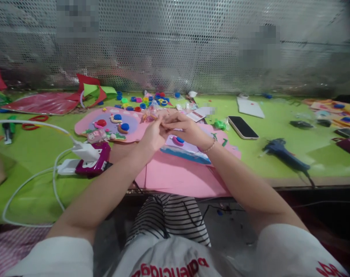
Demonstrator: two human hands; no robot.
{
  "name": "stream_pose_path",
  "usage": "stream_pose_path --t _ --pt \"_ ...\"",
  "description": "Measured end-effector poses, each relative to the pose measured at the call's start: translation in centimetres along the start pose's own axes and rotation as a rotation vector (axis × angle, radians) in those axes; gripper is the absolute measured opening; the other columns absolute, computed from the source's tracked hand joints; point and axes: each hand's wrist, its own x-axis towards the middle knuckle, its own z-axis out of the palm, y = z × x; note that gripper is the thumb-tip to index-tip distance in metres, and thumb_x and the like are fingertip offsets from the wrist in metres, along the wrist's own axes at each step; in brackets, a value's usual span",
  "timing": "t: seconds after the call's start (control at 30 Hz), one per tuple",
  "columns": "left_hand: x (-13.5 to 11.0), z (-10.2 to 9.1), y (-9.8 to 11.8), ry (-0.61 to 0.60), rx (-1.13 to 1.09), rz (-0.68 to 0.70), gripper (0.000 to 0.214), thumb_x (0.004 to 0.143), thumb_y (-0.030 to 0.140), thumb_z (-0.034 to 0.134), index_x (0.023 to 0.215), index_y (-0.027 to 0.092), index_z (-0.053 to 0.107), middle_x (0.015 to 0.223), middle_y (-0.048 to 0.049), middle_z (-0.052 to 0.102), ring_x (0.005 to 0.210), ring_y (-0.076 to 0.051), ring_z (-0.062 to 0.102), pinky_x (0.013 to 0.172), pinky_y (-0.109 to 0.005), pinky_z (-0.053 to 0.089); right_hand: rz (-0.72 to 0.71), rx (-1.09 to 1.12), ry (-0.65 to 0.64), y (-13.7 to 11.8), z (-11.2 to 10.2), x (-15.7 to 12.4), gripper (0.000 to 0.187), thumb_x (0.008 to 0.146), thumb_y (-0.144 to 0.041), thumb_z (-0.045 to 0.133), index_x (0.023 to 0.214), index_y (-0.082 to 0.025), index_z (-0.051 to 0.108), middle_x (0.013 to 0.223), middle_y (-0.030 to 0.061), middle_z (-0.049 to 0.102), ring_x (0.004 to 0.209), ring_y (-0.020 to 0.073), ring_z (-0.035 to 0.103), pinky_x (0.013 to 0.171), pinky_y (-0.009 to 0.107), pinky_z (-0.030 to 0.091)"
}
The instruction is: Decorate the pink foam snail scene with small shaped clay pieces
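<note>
My left hand and my right hand meet over a pink craft board, fingers closed together at the tips. Whatever lies between them, if anything, is hidden by the fingers. Below my right hand is the right-hand board, with a blue band along its lower edge and a pink and blue clay snail-like figure. To the left lies another pink board with a lilac middle, bearing several clay snail-like figures. A plain pink sheet sticks out toward me at the table edge.
Bottle caps lie scattered behind the boards. A purple power adapter with white plugs and cables is on the left, near red scissors. On the right are a phone and a blue glue gun. Perforated metal stands behind.
</note>
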Motion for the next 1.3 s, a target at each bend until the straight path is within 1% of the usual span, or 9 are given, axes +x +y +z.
stream_pose_path --t 0.2,0.47,0.67,0.83,0.9,0.97,1.07,1.17,1.3 --pt "-0.2 0.0 -0.4 -0.036 -0.026 -0.029 0.031 0.094 0.021 0.035 0.074 0.013 0.057 0.059 0.0008 0.056 0.05 -0.006 0.052 0.042 -0.016 0.036 0.065 -0.024 -0.024 -0.7 -0.3 -0.6 0.022 0.085 -0.025 0.056 0.104 -0.022 0.067 0.103 0.0081 0.059 0.103 0.0174 0.055 0.091 0.037 0.049" --pt "-0.5 0.1 -0.8 -0.057 -0.054 -0.039 0.034 0.096 0.021 0.033 0.075 0.01 0.058 0.062 -0.0001 0.058 0.048 -0.003 0.051 0.042 -0.013 0.038 0.136 -0.124 0.135 -1.2 0.5 -0.6 0.008 0.079 -0.025 0.064 0.079 -0.022 0.07 0.09 0.0048 0.064 0.09 0.016 0.059 0.083 0.035 0.052" --pt "-0.5 0.3 -0.6 -0.031 -0.081 -0.031 0.033 0.095 0.02 0.033 0.074 0.011 0.057 0.059 0.0003 0.058 0.048 -0.004 0.052 0.045 -0.014 0.041 0.136 -0.07 0.162 -1.3 0.8 -0.6 0.015 0.084 -0.026 0.057 0.082 -0.023 0.072 0.09 0.0047 0.067 0.09 0.015 0.063 0.082 0.032 0.054" --pt "-0.7 0.5 -0.5 -0.058 -0.068 -0.033 0.032 0.095 0.02 0.033 0.078 0.012 0.059 0.068 -0.0032 0.063 0.063 -0.007 0.061 0.055 -0.015 0.046 0.086 -0.172 0.246 -1.6 0.9 -0.5 0.014 0.083 -0.02 0.058 0.08 -0.022 0.071 0.084 0.003 0.069 0.082 0.0135 0.064 0.075 0.029 0.055" --pt "-0.8 0.5 -0.4 -0.059 -0.065 -0.037 0.031 0.095 0.021 0.033 0.08 0.012 0.059 0.069 -0.0033 0.064 0.064 -0.008 0.062 0.053 -0.015 0.046 0.079 -0.222 0.269 -1.7 0.7 -0.5 0.013 0.083 -0.02 0.058 0.079 -0.021 0.071 0.083 0.0027 0.07 0.081 0.014 0.064 0.075 0.029 0.054" --pt "-0.7 0.4 -0.4 -0.052 -0.054 -0.035 0.029 0.095 0.022 0.035 0.08 0.013 0.059 0.068 -0.0021 0.064 0.063 -0.008 0.061 0.053 -0.016 0.045 0.06 -0.252 0.238 -1.9 0.4 -0.4 0.01 0.081 -0.025 0.062 0.086 -0.021 0.07 0.088 0.0041 0.07 0.086 0.0162 0.064 0.08 0.032 0.053" --pt "-0.5 0.1 -0.3 -0.048 -0.05 0.007 0.027 0.094 0.023 0.037 0.083 0.015 0.06 0.07 -0.0013 0.064 0.069 -0.009 0.062 0.065 -0.02 0.048 0.063 -0.264 0.227 -2.2 -0.2 -0.2 0.023 0.082 -0.034 0.059 0.101 -0.021 0.065 0.102 0.006 0.067 0.099 0.0189 0.06 0.09 0.037 0.048" --pt "-0.5 -0.1 -0.4 -0.099 -0.074 0.014 0.023 0.092 0.019 0.038 0.089 0.016 0.06 0.08 -0.0023 0.066 0.083 -0.012 0.063 0.081 -0.026 0.047 0.222 -0.296 0.347 -2.3 0.0 0.7 0.031 0.093 -0.035 0.038 0.114 -0.024 0.057 0.115 0.0066 0.059 0.112 0.0199 0.052 0.098 0.041 0.042" --pt "-1.0 0.1 -0.7 -0.133 -0.083 -0.001 0.022 0.09 0.017 0.039 0.091 0.018 0.061 0.08 -0.0021 0.066 0.079 -0.012 0.062 0.076 -0.025 0.047 0.382 -0.331 0.336 -1.8 1.6 3.0 0.042 0.095 -0.04 0.026 0.131 -0.024 0.041 0.136 0.008 0.041 0.131 0.0233 0.032 0.11 0.048 0.024"
